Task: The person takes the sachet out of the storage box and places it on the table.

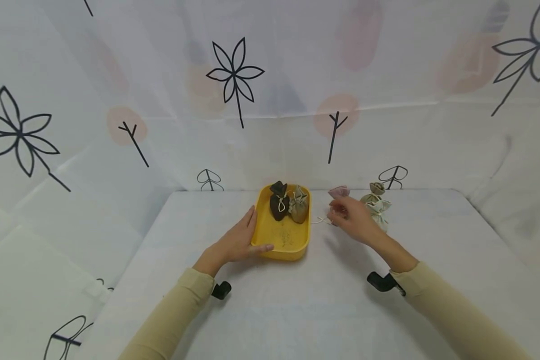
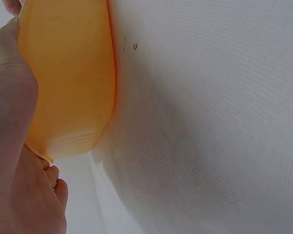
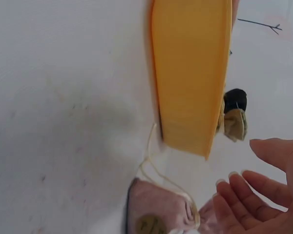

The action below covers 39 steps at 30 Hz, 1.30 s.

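Note:
A yellow plastic tray (image 1: 281,239) holds a dark brown drawstring pouch (image 1: 279,207) and a beige drawstring pouch (image 1: 299,209) at its far end. My left hand (image 1: 239,237) holds the tray's near left corner, thumb over the near rim and fingers along the left side. To the right of the tray, my right hand (image 1: 353,217) hovers over a pink drawstring pouch (image 3: 161,207) that has a round label and a loose cream cord. In the right wrist view, its thumb and fingers are apart; nothing shows between them. The hand partly hides this pouch in the head view.
Just right of my right hand stand an olive-brown pouch (image 1: 376,189) and a pale green pouch (image 1: 379,209), close together. The white table (image 1: 324,310) backs onto a hanging white cloth (image 1: 279,150) printed with plants.

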Each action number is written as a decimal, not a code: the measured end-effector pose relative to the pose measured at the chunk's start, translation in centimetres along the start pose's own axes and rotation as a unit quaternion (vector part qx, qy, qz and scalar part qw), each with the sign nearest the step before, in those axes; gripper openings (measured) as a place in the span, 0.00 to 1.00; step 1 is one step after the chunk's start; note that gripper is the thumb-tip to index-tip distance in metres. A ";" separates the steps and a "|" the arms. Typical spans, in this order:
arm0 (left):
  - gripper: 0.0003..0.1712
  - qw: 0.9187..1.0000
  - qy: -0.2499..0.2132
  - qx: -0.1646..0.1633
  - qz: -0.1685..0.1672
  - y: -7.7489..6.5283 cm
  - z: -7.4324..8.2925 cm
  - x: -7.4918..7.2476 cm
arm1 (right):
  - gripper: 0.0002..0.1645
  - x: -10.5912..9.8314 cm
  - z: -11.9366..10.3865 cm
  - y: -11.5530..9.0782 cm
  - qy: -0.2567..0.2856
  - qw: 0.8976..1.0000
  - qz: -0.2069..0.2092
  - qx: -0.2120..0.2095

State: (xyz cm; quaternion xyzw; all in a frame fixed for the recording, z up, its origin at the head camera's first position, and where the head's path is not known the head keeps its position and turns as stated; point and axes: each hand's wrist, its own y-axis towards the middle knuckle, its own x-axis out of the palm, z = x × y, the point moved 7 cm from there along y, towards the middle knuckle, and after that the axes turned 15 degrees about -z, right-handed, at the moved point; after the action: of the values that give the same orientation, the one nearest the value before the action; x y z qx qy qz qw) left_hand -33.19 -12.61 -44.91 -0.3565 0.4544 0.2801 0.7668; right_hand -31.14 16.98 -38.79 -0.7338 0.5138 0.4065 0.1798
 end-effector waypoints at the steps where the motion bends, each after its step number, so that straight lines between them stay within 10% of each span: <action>1: 0.73 1.000 0.002 -0.002 -0.001 0.0 -0.1 0.0 | 0.17 0.2 -0.1 0.4 0.004 1.000 -0.003 0.001; 20: 0.72 1.000 0.000 -0.008 0.001 0.0 -0.1 0.2 | 0.26 3.8 -0.8 7.3 0.007 0.999 -0.019 0.029; 39: 0.72 1.000 -0.004 0.000 0.003 -0.2 0.1 -0.1 | 0.26 5.2 -0.1 9.4 0.019 0.997 -0.020 0.066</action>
State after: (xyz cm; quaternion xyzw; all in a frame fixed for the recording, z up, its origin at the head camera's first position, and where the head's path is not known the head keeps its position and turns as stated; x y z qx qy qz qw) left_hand -33.01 -12.70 -44.73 -0.3543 0.4520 0.2836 0.7679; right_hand -38.81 9.92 -41.35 -0.7383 0.5279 0.3535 0.2264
